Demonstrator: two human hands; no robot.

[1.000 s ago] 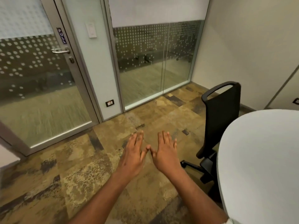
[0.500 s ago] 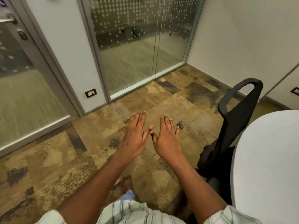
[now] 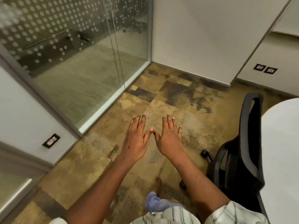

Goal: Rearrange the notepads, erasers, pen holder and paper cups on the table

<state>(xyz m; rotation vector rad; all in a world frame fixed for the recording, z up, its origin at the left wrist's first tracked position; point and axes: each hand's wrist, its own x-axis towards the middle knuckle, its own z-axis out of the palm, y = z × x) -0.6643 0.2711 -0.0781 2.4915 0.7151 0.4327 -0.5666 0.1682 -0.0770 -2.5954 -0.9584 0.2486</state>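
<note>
My left hand [image 3: 136, 138] and my right hand [image 3: 169, 137] are stretched out flat in front of me, palms down over the carpet, thumbs nearly touching. Both hold nothing and their fingers are extended. A white round table [image 3: 282, 151] shows only as a bare curved part at the right edge. No notepads, erasers, pen holder or paper cups are in view.
A black office chair [image 3: 242, 156] stands between me and the table at the right. Glass partitions [image 3: 80, 62] run along the left, a white wall [image 3: 202, 38] ahead. Patterned brown carpet [image 3: 161, 97] covers the floor. Wall sockets [image 3: 265, 68] sit at the right.
The view has swung to the right and downward; the door has left the frame and the room's corner is ahead. My hands have kept their flat pose, side by side.
</note>
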